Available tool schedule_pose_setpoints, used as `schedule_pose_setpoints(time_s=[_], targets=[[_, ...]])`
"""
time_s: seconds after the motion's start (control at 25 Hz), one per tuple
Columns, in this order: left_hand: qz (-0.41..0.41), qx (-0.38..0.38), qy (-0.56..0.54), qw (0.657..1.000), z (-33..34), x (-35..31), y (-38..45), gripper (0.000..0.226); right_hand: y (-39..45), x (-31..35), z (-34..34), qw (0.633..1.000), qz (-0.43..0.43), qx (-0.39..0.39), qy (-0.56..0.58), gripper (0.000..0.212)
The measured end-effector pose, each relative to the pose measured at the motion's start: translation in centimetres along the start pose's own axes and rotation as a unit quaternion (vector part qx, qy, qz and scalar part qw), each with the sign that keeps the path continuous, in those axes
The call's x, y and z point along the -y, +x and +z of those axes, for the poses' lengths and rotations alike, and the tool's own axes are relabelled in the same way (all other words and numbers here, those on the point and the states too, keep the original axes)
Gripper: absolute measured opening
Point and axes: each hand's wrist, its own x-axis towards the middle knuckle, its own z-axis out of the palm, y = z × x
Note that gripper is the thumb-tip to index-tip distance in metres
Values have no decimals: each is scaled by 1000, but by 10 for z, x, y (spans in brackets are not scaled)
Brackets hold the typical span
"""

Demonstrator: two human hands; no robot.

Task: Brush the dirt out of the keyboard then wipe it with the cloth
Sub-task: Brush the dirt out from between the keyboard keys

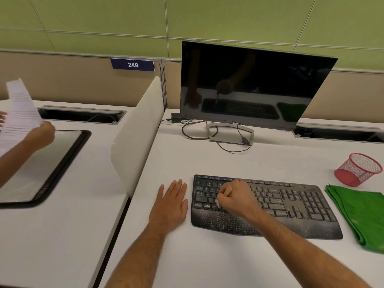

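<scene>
Brushing the left keys of the dusty black keyboard (291, 206) on the white desk (207, 256).

The right hand (236, 199) is fisted around a small brush (217, 202); the left hand (172, 201) lies flat and empty beside it. Short strokes along each row should lift the grit; the green cloth (359, 213) waits at right.

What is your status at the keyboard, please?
Right hand brushing keyboard with brush. Left hand flat on desk. Cloth untouched. Nothing obstructing.

I see a black keyboard (291, 204) speckled with pale dust, a green cloth (361, 215), a red mesh pen cup (358, 169), and a green wall (187, 17).
</scene>
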Motion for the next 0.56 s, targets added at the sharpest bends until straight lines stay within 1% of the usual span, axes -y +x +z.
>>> schedule_pose_setpoints(time_s=[0.08, 0.16, 0.24, 0.32, 0.4, 0.48, 0.56], targets=[[1, -3, 1, 1000, 0, 0, 0, 73, 1, 3, -2, 1000, 2, -1, 20, 23], [2, -5, 3, 1000, 1, 0, 0, 73, 3, 7, -5, 998, 6, -35, 55, 26], [1, -7, 5, 1000, 1, 0, 0, 72, 5, 12, -5, 997, 0, -51, 51, 28], [1, -9, 6, 1000, 2, 0, 0, 70, 3, 15, 0, 999, -11, -36, 26, 27], [0, -10, 10, 1000, 2, 1, 0, 69, 1, 17, 5, 1000, -17, -6, 7, 25], [-1, -9, 11, 1000, 3, 1, 0, 66, 2, 18, 5, 1000, -13, 12, 10, 23], [0, -5, 12, 1000, 3, 1, 0, 66, 4, 17, 1, 999, -4, -12, 32, 25]])
